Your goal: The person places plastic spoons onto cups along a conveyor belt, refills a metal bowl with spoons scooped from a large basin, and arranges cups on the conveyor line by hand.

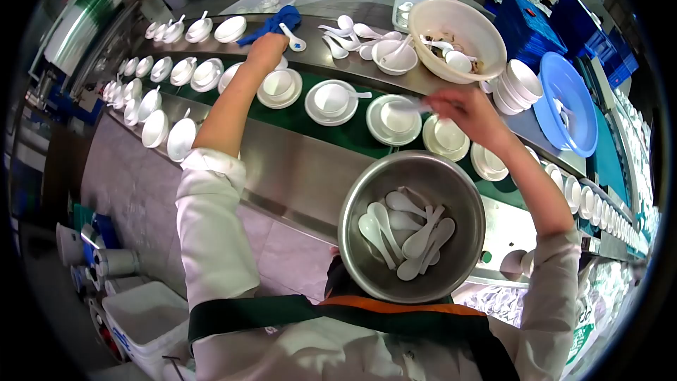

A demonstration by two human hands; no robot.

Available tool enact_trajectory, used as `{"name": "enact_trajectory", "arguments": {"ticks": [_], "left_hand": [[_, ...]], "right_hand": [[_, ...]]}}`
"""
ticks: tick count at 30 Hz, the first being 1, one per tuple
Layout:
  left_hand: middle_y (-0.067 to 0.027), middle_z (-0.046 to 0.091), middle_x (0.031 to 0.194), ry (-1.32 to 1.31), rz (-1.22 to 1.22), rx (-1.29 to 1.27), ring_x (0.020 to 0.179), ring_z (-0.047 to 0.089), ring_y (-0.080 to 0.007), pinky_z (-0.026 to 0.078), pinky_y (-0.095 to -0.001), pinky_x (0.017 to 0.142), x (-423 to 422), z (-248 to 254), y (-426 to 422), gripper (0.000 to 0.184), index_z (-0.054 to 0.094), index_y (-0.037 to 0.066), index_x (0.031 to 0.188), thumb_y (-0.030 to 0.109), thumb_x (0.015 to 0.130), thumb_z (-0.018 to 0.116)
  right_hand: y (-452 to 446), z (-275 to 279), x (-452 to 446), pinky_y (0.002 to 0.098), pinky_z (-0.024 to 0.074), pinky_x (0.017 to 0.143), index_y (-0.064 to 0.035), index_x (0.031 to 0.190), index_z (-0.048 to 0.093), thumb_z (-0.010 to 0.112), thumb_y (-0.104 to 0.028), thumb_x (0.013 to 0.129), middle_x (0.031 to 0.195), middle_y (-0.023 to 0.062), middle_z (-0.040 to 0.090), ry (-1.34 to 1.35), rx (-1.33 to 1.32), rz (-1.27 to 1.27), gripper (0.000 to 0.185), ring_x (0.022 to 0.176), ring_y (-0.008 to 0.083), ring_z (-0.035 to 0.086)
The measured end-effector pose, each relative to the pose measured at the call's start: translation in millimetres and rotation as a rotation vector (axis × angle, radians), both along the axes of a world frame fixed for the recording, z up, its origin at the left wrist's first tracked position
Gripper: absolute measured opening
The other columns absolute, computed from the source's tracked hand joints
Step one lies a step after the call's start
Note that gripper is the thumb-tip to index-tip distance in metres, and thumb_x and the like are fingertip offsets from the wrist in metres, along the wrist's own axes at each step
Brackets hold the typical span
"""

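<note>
My right hand (462,107) is closed and blurred by motion. A smeared white spoon (409,106) sticks out of its fingers, over a small bowl (390,119) on a saucer. Farther left, my left hand (268,51) looks closed against a crumpled blue cloth (282,22), its fingertips hidden. Right beside that hand is a white spoon (295,44) with a blue mark; whether the hand grips it or the cloth is unclear. In front of my body, a steel bowl (352,240) contains several white spoons (423,234).
Saucers with bowls (331,101) line a green conveyor (310,137). Loose spoons (345,28) lie on the steel ledge behind. A cream basin (458,17) with scraps, stacked bowls (520,83) and a blue basin (589,113) stand at right. More dishes (161,70) stretch left.
</note>
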State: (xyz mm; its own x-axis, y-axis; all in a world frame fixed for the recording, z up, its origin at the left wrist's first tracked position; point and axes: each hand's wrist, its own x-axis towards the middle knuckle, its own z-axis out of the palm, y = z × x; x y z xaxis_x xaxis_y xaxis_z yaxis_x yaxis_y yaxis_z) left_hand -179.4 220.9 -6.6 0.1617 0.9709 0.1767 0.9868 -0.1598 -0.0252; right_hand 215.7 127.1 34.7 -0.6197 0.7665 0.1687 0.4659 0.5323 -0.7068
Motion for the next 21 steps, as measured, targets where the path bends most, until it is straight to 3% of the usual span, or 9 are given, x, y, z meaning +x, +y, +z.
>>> {"name": "enact_trajectory", "arguments": {"ticks": [1,5,9,11,15,16,18,19,21], "left_hand": [[-0.0192,0.061,0.079,0.033,-0.064,-0.005,0.079,0.06,-0.034,0.047,-0.0437,0.068,1,-9,1,0.012,0.062,0.005,0.077,0.007,0.074,0.05],[-0.0159,0.062,0.08,0.338,-0.145,-0.01,0.079,0.061,-0.0322,0.048,-0.0434,0.068,-16,-55,22,0.01,0.061,0.007,0.073,0.008,0.074,0.051],[-0.014,0.062,0.084,0.334,0.085,-0.032,0.08,0.06,-0.0328,0.048,-0.0432,0.073,-6,-53,13,0.019,0.057,0.006,0.097,0.009,0.079,0.052],[-0.0133,0.061,0.084,0.114,-0.177,0.225,0.076,0.059,-0.0311,0.048,-0.0412,0.069,26,-21,-29,0.017,0.058,0.005,0.091,0.009,0.075,0.059],[-0.0136,0.059,0.081,-0.369,-0.478,-0.038,0.079,0.057,-0.029,0.046,-0.0382,0.069,108,28,-109,0.012,0.061,0.005,0.079,0.011,0.069,0.064],[-0.0126,0.058,0.078,-0.24,-0.853,-0.287,0.078,0.057,-0.0287,0.045,-0.0388,0.069,148,38,-166,0.011,0.061,0.006,0.077,0.012,0.069,0.063],[-0.0106,0.056,0.071,-0.369,-1.04,-0.371,0.073,0.056,-0.0277,0.044,-0.0387,0.067,164,17,-187,0.01,0.059,0.006,0.072,0.014,0.068,0.062],[-0.0099,0.056,0.073,-0.076,-1.109,-0.605,0.072,0.056,-0.0273,0.044,-0.0378,0.068,190,1,-211,0.01,0.058,0.005,0.071,0.014,0.067,0.061],[-0.0093,0.057,0.074,-0.177,-1.199,-0.479,0.074,0.056,-0.0265,0.045,-0.0362,0.069,203,-26,-221,0.008,0.057,0.004,0.07,0.012,0.068,0.059]], "right_hand": [[29,-22,-8,0.0341,0.0484,0.065,-0.0018,0.093,0.063,0.059,-0.005,0.077,0.082,0.0156,0.062,-0.07,0.457,-0.13,0.017,0.069,0.0281,0.061],[75,-97,-35,0.0389,0.0504,0.063,-0.0089,0.094,0.062,0.055,-0.006,0.072,0.082,0.0148,0.062,-0.412,0.468,-0.18,0.023,0.071,0.0278,0.062],[76,-130,-57,0.0411,0.0499,0.069,-0.0069,0.092,0.061,0.058,-0.017,0.077,0.09,0.0151,0.057,-0.392,0.428,-0.033,0.018,0.079,0.0327,0.06],[68,-119,-46,0.0394,0.0491,0.07,-0.0065,0.093,0.06,0.06,-0.017,0.077,0.091,0.0135,0.057,-0.085,0.757,-0.009,0.019,0.08,0.0322,0.059],[16,-45,-37,0.0353,0.0485,0.062,-0.0037,0.09,0.057,0.059,-0.014,0.079,0.079,0.0101,0.058,-0.057,0.656,0.004,0.015,0.072,0.0276,0.058],[-28,-38,-25,0.0359,0.0486,0.057,-0.0063,0.087,0.058,0.059,-0.012,0.076,0.071,0.0085,0.056,-0.127,0.522,0.154,0.013,0.062,0.028,0.058],[-55,-34,-21,0.0354,0.0486,0.051,-0.0085,0.083,0.059,0.06,-0.016,0.068,0.07,0.0066,0.059,-0.358,0.441,0.25,0.017,0.059,0.0239,0.06],[-87,-57,-17,0.0348,0.0479,0.051,-0.0084,0.085,0.059,0.063,-0.022,0.066,0.068,0.0068,0.06,-0.786,0.431,0.386,0.023,0.06,0.0217,0.061],[-104,-100,-8,0.0319,0.0456,0.051,-0.0054,0.083,0.057,0.062,-0.021,0.067,0.067,0.0067,0.06,-0.782,0.483,0.304,0.023,0.061,0.021,0.061]]}}
